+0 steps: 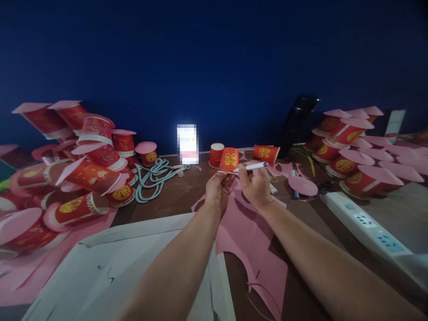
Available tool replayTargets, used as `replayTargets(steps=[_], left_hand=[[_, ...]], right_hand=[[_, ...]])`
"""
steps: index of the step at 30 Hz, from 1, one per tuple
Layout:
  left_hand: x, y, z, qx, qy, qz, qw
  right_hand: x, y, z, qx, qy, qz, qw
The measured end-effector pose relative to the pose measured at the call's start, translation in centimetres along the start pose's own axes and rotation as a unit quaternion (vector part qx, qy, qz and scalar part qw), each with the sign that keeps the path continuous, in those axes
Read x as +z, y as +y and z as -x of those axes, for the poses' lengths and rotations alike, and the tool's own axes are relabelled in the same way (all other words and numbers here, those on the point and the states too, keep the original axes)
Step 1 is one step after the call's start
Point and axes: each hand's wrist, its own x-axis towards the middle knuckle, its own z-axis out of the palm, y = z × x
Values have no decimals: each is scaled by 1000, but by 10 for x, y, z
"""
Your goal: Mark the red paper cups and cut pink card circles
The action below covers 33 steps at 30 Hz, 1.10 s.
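My left hand (216, 191) grips a red paper cup (230, 159) with gold characters by its rim edge, its base pointing away from me. In my right hand (257, 185) is a white marker pen (254, 166), its tip pointing left at the cup's rim. Behind it stands another red cup (216, 156), and a third cup (266, 154) lies on its side to the right. Under my hands spreads a sheet of pink paper (249, 232) with curved cut-outs. A pink paper disc (302, 185) lies right of my right hand.
Many red cups with pink discs pile up at left (96, 133) and right (347, 133). A white power strip (364, 227), a black bottle (297, 125), a coiled pale blue cable (155, 180) and a lit blurred screen (187, 143) surround the work. White board (133, 258) lies front left.
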Motion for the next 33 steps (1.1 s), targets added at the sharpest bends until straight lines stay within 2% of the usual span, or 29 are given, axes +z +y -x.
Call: replayTargets(steps=[24, 33], left_hand=[[6, 3, 6, -8, 29, 5, 1000], [7, 6, 5, -17, 46, 6, 999]], right_hand=[[4, 11, -1, -1, 16, 3, 1000], [2, 9, -3, 37, -12, -6, 999]])
